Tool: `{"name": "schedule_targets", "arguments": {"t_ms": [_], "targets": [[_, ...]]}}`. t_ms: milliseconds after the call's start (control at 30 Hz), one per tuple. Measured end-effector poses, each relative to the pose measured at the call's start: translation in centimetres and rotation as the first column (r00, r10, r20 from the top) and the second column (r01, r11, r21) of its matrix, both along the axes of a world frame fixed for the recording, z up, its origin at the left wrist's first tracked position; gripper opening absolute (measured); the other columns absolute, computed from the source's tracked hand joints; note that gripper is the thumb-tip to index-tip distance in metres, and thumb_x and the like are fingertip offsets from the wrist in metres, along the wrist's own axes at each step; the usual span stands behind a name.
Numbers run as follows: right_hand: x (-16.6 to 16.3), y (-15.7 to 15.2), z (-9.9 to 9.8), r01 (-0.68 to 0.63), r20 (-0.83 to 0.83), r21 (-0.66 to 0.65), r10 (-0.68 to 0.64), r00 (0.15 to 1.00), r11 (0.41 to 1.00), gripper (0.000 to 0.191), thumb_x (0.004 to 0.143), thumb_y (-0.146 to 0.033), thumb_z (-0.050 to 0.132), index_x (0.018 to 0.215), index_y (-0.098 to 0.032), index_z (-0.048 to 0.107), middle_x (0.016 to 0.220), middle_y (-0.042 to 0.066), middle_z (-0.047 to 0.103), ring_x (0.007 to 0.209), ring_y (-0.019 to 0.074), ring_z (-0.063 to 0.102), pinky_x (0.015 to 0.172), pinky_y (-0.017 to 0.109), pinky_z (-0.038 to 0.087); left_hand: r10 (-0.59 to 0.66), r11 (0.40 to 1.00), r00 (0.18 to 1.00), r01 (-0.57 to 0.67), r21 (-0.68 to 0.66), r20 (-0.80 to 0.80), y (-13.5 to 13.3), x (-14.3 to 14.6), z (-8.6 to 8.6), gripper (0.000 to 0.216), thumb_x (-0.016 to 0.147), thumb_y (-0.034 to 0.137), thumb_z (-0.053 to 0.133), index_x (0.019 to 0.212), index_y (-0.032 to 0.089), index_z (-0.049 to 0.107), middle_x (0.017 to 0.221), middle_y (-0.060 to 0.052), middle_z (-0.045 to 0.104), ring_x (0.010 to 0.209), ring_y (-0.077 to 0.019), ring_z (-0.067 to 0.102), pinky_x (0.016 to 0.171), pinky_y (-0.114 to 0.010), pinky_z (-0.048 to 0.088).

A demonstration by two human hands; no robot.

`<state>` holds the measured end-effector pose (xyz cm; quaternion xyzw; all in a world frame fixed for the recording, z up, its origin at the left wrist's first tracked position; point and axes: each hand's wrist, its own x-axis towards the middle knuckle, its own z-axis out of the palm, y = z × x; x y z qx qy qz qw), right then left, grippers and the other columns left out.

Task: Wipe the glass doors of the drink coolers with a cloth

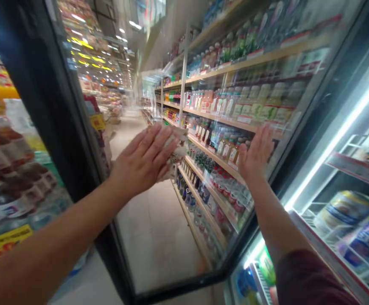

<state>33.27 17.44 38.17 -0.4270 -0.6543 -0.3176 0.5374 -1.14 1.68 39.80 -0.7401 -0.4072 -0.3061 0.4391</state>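
My left hand [144, 159] presses a crumpled light cloth [180, 146] against the glass door [159, 237] of a cooler. The fingers lie together over the cloth, which sticks out past the fingertips; most of it is hidden beneath the palm. To the right, my right hand [256, 152] is stretched out with its palm toward the same pane and holds nothing. Its thumb stands apart from the fingers, and it appears to touch the glass. A black frame [49, 101] borders the door, which stands swung out from the cooler.
Lit cooler shelves [356, 169] with packs and cans are close on the right. Through the glass, bottle-filled shelves [222, 114] line an aisle with a pale floor [149, 212]. Stacked bottle packs [12, 169] stand at the left, with a yellow price sign [6, 243].
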Motion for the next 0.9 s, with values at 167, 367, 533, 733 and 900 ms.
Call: {"name": "schedule_targets", "arguments": {"t_ms": [167,367,533,733,900], "targets": [[5.0,2.0,0.4,0.029,0.192,0.020,-0.032,0.981,0.999,0.076,0.104,-0.063,0.038,0.163,-0.017,0.051,0.169,0.020,0.044,0.158,0.0401,0.037,0.125,0.062,0.033,0.105,0.985,0.962,-0.136,0.109,0.252,1.6,0.2,8.5,0.078,0.100,0.035,0.066,0.170,0.017,0.034,0.182,-0.007,0.004,0.167,-0.0394,0.005,0.135,-0.064,0.010],[7.2,3.7,0.6,0.026,0.138,0.026,-0.029,0.990,0.999,0.078,0.104,-0.056,0.032,0.166,-0.010,0.043,0.171,0.022,0.040,0.163,0.0374,0.029,0.128,0.065,0.026,-0.109,0.992,0.994,0.110,-0.068,0.026,4.8,4.8,5.0,0.054,0.103,0.032,0.058,0.157,0.031,0.054,0.178,0.002,0.030,0.167,-0.0292,0.009,0.139,-0.053,0.007],[7.0,3.7,0.5,0.000,0.050,0.061,-0.003,0.999,0.998,0.083,0.108,-0.058,0.023,0.171,-0.005,0.029,0.173,0.026,0.031,0.165,0.0373,0.023,0.130,0.064,0.024,-0.106,0.991,0.994,0.104,-0.086,-0.024,3.1,4.9,7.1,0.056,0.110,0.031,0.040,0.165,0.019,0.044,0.177,-0.001,0.030,0.166,-0.0280,0.012,0.137,-0.048,0.005],[3.0,0.9,-1.2,-0.039,-0.260,-0.116,0.008,0.965,0.992,0.075,0.111,-0.047,0.021,0.174,-0.006,0.021,0.177,0.024,0.022,0.166,0.0404,0.017,0.131,0.070,0.019,0.066,0.977,0.959,-0.118,0.176,0.274,3.5,4.2,10.3,0.068,0.105,0.025,0.050,0.169,0.009,0.034,0.180,-0.011,0.017,0.166,-0.0343,0.000,0.138,-0.051,-0.001],[1.6,-1.5,-2.3,-0.273,-0.420,-0.222,0.161,0.893,0.936,0.065,0.112,-0.045,0.027,0.173,-0.022,0.028,0.181,0.020,0.012,0.167,0.0398,0.009,0.128,0.072,0.022,0.101,0.995,0.959,-0.093,0.040,-0.264,4.6,7.3,3.7,0.058,0.113,0.029,0.043,0.169,0.014,0.037,0.177,-0.010,0.029,0.163,-0.0299,-0.001,0.138,-0.051,0.008]]}}
